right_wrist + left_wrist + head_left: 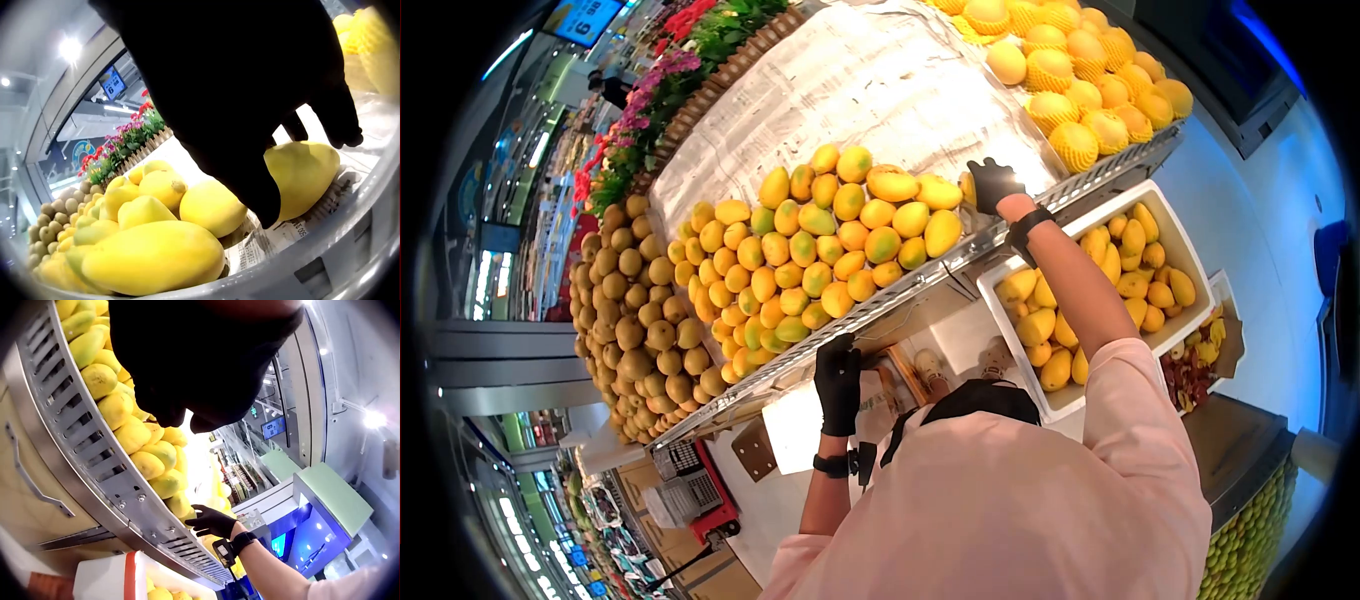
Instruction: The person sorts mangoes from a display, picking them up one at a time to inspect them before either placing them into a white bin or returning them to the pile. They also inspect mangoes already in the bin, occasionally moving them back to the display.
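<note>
My right hand point(997, 186), in a black glove, is at the near end of the mango display. In the right wrist view its thumb and fingers curl round a yellow mango point(301, 178) resting on the newspaper lining. Beside it lies the pile of yellow and greenish mangoes point(820, 240), its nearest fruit just left of the thumb. My left hand point(837, 385), also black-gloved, hangs at the front rail below the pile and holds nothing visible. In the left wrist view it is a dark shape in front of the mangoes, its fingers loosely bent.
A metal rail point(890, 297) edges the display. Newspaper point(840, 80) lines the shelf. Brown round fruit point(635, 320) is heaped at the left, net-wrapped yellow fruit point(1090, 75) at the upper right. A white foam box point(1068, 408) of mangoes stands under my right arm. A scale point(695, 490) sits lower left.
</note>
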A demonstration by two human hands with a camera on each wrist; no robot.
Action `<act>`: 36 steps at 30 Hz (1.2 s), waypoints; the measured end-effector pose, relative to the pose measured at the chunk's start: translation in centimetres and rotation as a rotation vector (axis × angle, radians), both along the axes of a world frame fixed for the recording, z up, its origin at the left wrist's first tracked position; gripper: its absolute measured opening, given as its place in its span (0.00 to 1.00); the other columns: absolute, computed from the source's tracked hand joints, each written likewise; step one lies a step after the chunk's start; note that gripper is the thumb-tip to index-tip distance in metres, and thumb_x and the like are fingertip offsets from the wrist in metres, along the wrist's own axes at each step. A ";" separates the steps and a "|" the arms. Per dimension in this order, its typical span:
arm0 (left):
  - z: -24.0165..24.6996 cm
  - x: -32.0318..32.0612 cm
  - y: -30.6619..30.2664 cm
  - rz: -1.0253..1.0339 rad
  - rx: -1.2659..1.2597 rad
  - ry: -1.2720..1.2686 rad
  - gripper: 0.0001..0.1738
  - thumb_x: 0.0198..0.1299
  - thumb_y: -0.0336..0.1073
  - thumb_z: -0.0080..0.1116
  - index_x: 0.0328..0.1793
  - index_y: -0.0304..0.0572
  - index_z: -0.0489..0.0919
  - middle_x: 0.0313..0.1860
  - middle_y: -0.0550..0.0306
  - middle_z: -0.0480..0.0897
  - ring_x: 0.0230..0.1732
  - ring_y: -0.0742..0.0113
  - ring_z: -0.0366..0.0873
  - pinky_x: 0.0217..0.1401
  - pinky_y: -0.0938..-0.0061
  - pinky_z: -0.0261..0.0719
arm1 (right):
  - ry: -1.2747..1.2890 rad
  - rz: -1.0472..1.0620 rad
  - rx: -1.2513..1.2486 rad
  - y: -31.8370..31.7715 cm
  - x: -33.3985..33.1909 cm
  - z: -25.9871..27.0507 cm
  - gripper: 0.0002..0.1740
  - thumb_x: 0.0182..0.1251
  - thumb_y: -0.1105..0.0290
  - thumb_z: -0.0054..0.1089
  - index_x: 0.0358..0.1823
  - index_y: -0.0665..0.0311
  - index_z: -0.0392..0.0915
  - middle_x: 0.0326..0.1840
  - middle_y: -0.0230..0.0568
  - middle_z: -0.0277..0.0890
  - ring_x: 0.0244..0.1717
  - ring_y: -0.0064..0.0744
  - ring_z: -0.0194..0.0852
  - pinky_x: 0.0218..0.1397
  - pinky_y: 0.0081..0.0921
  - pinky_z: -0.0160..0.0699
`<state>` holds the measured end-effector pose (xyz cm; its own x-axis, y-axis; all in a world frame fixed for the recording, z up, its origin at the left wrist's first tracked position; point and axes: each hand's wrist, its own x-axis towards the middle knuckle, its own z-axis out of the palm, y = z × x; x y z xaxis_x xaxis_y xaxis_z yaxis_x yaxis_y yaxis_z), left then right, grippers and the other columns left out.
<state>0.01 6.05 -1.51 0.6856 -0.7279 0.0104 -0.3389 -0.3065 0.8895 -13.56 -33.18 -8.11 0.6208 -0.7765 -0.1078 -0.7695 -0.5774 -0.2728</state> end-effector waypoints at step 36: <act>2.3 -0.4 -6.4 -0.181 -0.207 0.344 0.08 0.65 0.27 0.56 0.49 0.40 0.73 0.46 0.58 0.83 0.33 0.78 0.75 0.32 0.83 0.72 | -1.817 0.128 1.493 8.0 -6.7 7.7 0.29 0.66 0.66 0.60 0.66 0.67 0.64 0.61 0.47 0.71 0.60 0.41 0.72 0.65 0.36 0.72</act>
